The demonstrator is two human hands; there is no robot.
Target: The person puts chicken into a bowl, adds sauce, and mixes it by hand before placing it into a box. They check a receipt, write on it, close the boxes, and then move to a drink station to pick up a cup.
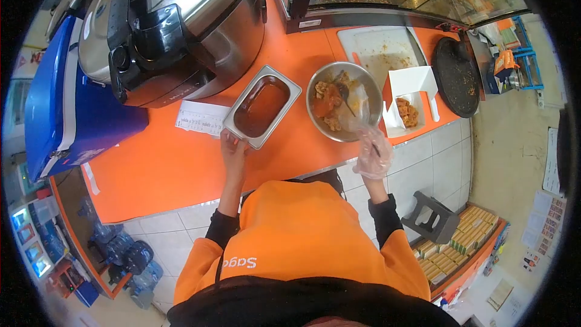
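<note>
My bare left hand [233,145] grips the near corner of a rectangular metal pan [292,94] holding dark red sauce. To its right, a round steel bowl [376,109] holds fried pieces with red sauce [327,100] on part of them. My right hand [373,152], in a clear plastic glove, is closed on the handle of a dark spoon [346,98] at the bowl's near right edge. The spoon's head rests among the pieces, partly behind clear plastic. Just right of the bowl stands an open white box [413,80] with fried pieces [407,112] inside.
A large steel cooker [233,36] and a blue cooler box [91,97] stand at the left. A printed paper [196,118] lies beside the pan. Behind the box are a white tray [357,39] with crumbs, a black round plate [454,79] and a glass display case [387,9].
</note>
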